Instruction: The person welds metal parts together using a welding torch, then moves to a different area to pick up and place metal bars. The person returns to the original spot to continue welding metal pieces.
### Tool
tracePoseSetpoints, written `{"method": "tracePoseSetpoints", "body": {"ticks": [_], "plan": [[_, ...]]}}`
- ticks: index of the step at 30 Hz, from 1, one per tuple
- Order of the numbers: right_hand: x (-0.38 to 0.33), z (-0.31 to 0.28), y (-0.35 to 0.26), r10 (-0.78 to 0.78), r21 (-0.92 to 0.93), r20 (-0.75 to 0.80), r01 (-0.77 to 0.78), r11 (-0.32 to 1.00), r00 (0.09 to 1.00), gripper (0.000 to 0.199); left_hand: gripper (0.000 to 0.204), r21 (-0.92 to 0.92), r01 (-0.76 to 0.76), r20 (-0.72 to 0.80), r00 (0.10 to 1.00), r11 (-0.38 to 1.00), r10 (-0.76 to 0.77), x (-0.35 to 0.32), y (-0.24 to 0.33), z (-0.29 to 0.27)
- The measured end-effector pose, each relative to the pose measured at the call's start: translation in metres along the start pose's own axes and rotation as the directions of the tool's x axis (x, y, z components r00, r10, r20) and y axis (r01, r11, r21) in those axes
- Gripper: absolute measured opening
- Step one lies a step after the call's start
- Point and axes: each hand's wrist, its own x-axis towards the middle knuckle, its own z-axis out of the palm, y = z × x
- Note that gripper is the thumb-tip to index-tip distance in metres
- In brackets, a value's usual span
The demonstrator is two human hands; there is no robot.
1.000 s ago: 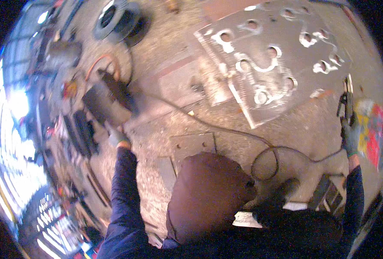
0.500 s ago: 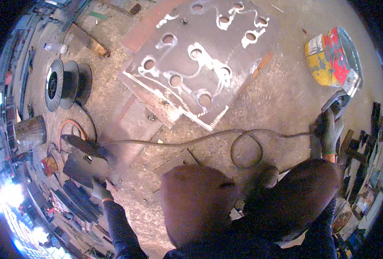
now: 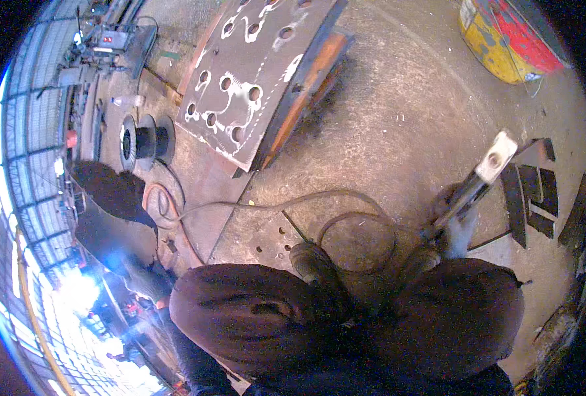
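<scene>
My right hand (image 3: 460,236), in a pale glove, grips the dark handle of an electrode holder (image 3: 476,189) with a light, flat head tilted up and away to the right. From the handle a dark cable (image 3: 309,195) loops over the floor to the left. At the left my gloved left hand (image 3: 144,282) is beside the lower edge of a dark, curved welding hand shield (image 3: 118,231); its fingers are mostly hidden, but it holds the shield up. Ahead lies a thick steel plate (image 3: 233,119) with several round holes ringed by whitish marks.
A yellow and red bucket (image 3: 504,46) stands at the far right. Cut steel pieces (image 3: 517,204) lie beyond my right hand. A wire spool (image 3: 144,142) and an orange hose (image 3: 153,198) are on the left. My knees (image 3: 247,317) frame the near side.
The electrode holder has moved away from the bucket, nearer to my right knee. The hand shield has risen on the left. My view has turned, so the plate and bucket sit higher.
</scene>
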Motion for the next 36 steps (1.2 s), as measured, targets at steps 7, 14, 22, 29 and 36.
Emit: {"method": "tracePoseSetpoints", "body": {"ticks": [7, 14, 22, 29, 36], "plan": [[-0.050, -0.037, 0.064, 0.082, -0.306, 0.064, -0.058, 0.950, 0.995, 0.028, 0.053, 0.168, -0.512, 0.323, 0.836, 0.843, 0.444, -0.006, 0.121, 0.047], [-0.065, -0.010, 0.029, 0.351, -0.365, 0.123, -0.287, 0.886, 0.928, 0.021, 0.042, -0.072, -0.646, 0.569, 0.600, 0.760, 0.563, -0.024, 0.128, 0.121], [-0.052, -0.006, 0.042, 0.407, 0.482, 0.325, -0.520, 0.705, 0.854, 0.030, 0.050, -0.050, -0.438, 0.615, 0.694, 0.898, 0.373, -0.055, 0.118, 0.144], [-0.054, -0.010, 0.043, 0.339, -0.010, 0.154, -0.342, 0.940, 0.928, 0.022, 0.048, -0.220, -0.096, 0.858, 0.454, 0.971, 0.239, -0.062, 0.118, 0.134], [-0.045, -0.021, 0.040, 0.236, -0.202, 0.155, -0.204, 0.958, 0.959, 0.013, 0.034, -0.094, -0.324, 0.878, 0.419, 0.942, 0.231, -0.057, 0.089, 0.155]]}}
